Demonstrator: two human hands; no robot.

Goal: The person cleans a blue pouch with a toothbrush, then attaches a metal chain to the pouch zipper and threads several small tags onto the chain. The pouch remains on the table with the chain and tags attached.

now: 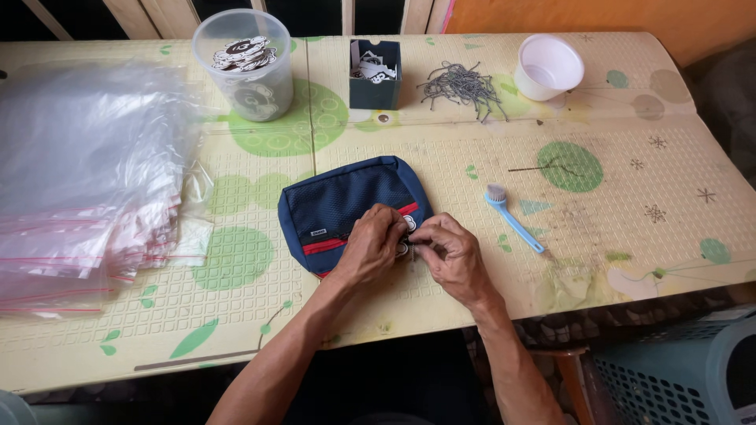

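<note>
Centrally, a navy zip pouch (346,206) with red trim is lying flat on the patterned table mat (441,165). The left hand (370,245) and right hand (449,253) are meeting at its lower right edge, fingertips pinching a small round tag (409,223) there.

The pouch (342,208) is dark blue cloth, its front panel a fine matt mesh, trimmed with red strips; the table cover (441,169) looks like soft foam, matt, embossed in small squares, scuffed and stained at the right; the bags (87,189) are thin clear plastic, glossy and crinkled; the tub (244,67) is cloudy translucent plastic; the cup (548,67) smooth white plastic; the brush (513,219) light blue plastic with bristles; the chains (465,85) dull grey metal.
</note>
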